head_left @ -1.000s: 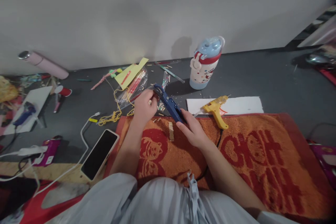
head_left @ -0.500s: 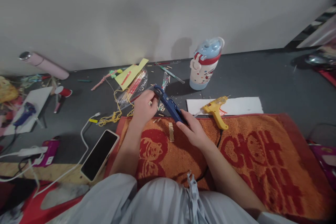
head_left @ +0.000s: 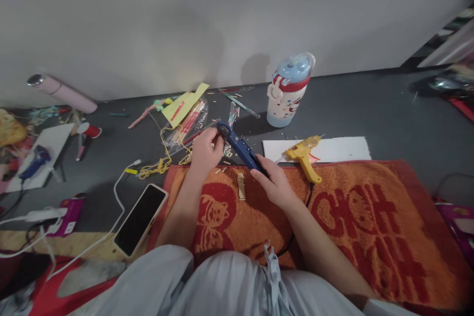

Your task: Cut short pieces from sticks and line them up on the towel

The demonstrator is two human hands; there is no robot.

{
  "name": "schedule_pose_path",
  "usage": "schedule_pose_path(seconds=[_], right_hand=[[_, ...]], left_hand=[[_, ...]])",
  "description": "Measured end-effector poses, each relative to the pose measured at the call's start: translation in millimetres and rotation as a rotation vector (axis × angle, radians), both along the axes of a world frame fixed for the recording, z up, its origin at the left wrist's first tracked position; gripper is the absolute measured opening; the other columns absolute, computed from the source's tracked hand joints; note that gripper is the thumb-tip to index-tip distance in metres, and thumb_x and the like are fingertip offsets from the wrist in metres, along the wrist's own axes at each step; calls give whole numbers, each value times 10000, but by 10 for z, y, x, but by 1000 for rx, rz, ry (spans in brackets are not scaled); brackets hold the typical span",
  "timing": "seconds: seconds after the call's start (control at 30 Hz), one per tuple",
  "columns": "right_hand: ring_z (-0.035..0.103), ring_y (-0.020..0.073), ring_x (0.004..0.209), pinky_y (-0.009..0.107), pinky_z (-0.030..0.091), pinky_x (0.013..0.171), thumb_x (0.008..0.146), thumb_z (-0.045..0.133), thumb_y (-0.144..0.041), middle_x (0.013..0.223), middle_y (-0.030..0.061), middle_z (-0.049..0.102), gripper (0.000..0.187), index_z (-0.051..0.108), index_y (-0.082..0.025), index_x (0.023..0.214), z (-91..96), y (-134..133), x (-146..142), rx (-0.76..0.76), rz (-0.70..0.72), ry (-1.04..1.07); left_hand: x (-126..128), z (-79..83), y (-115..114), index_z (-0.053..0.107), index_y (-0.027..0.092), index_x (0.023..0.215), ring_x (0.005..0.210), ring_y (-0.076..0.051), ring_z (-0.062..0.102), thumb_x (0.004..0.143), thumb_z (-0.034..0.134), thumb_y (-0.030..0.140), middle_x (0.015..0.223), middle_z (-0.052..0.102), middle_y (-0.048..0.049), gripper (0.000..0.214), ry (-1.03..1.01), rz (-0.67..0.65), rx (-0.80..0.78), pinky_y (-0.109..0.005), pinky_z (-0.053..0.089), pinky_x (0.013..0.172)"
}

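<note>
My right hand (head_left: 274,186) grips the handle of a blue glue gun (head_left: 239,145), whose nozzle points up and left. At the nozzle, my left hand (head_left: 204,150) is closed in a pinch on a small pale stick that I can barely make out. Both hands hover over the far edge of an orange and red towel (head_left: 351,217). A short row of glued wooden sticks (head_left: 241,185) lies on the towel between my wrists. Loose stick pieces lie scattered around it.
A yellow glue gun (head_left: 304,154) rests on a white sheet (head_left: 344,148) to the right. Behind stands a blue-lidded kids' bottle (head_left: 288,90). A phone (head_left: 139,218) with a white cable lies left, near yellow string (head_left: 159,164) and a bag of straws (head_left: 188,121).
My right hand has lifted slightly toward the left hand with the blue glue gun. The left hand's fingers have shifted a little at the nozzle.
</note>
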State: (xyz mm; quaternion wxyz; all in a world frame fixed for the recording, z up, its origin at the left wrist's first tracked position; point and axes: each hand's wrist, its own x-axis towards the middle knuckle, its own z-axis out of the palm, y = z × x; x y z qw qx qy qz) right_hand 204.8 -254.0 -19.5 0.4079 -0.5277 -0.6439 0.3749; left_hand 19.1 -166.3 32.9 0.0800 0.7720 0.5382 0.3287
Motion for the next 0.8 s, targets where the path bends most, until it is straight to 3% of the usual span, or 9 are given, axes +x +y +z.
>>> schedule_pose_path(seconds=[0.33,0.67,0.8], right_hand=[[601,249,990,393,466,867,889,430,-415,1080,130,652,391,554,-164,1162,36,10,9,36,-19,-37],[620,242,942,371,470,828,880,442,-417,1035,114,678,375,597,-166,1111,11,20,-6,-28,-37,1],[617,229,905,353,462,806,876,442,-411,1000,96,682,363,623,-160,1065,-14,24,-37,-65,-61,90]], left_hand=[[-6,-105,26,586,170,794,627,-136,609,819,462,250,711,632,-28,149,-303,23,-196,-249,485,593],[11,-144,87,506,178,645,467,-117,571,794,494,260,527,542,22,170,-573,45,-476,-225,447,456],[24,-160,105,497,171,627,447,-97,548,802,486,237,517,532,28,188,-596,53,-513,-208,418,433]])
